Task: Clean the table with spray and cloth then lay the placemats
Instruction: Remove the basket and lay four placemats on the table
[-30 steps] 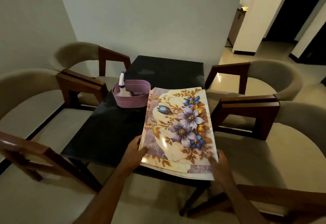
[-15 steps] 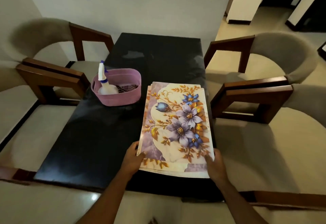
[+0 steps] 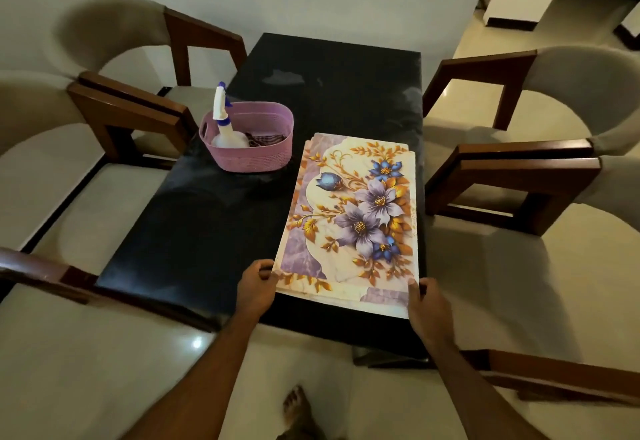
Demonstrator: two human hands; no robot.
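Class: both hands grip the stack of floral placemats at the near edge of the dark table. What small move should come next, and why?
Probably let go of the placemats and reach the left hand to the spray bottle in the pink basket. Spray and cloth sit unused there, and pale smears show on the table.

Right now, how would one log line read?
hands: left hand and right hand grip placemat stack | stack: on table | spray bottle: in basket

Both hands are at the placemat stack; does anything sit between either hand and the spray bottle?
Only the basket wall: the bottle stands inside it, neck above the rim. Bare table lies between it and the left hand; the placemats lie before the right hand.
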